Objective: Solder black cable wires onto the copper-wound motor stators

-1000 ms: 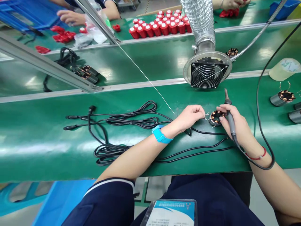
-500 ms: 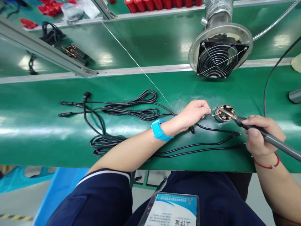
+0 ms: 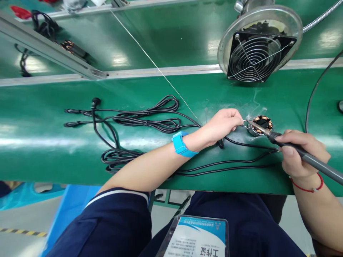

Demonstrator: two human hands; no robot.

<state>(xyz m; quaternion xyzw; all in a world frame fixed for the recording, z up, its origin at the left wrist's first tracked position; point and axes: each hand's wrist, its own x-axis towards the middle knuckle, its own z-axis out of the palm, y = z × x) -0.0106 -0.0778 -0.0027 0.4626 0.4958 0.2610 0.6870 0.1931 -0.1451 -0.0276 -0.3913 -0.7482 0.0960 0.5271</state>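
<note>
A small round motor stator (image 3: 260, 124) with copper windings lies on the green bench (image 3: 53, 135). My right hand (image 3: 301, 153) is wrapped round a grey soldering iron (image 3: 292, 149), its tip touching the stator's left edge, where a wisp of smoke rises. My left hand (image 3: 221, 123), a blue wrist strap (image 3: 182, 144) on its wrist, pinches a thin solder wire (image 3: 160, 71) at the same spot. The wire runs up and away to the far left. Black cables (image 3: 142, 123) lie coiled left of my left hand and pass under it.
A fume extractor fan (image 3: 258, 48) in a round clear hood stands just behind the stator. A metal rail (image 3: 134, 73) crosses the bench. A slanted aluminium bar (image 3: 48, 53) lies at the far left, with more cables and parts behind it. The iron's black cord (image 3: 313, 92) curves at right.
My right hand turned the iron from upright to pointing left and brought its tip onto the stator. Smoke now rises. My view tilted down and closer.
</note>
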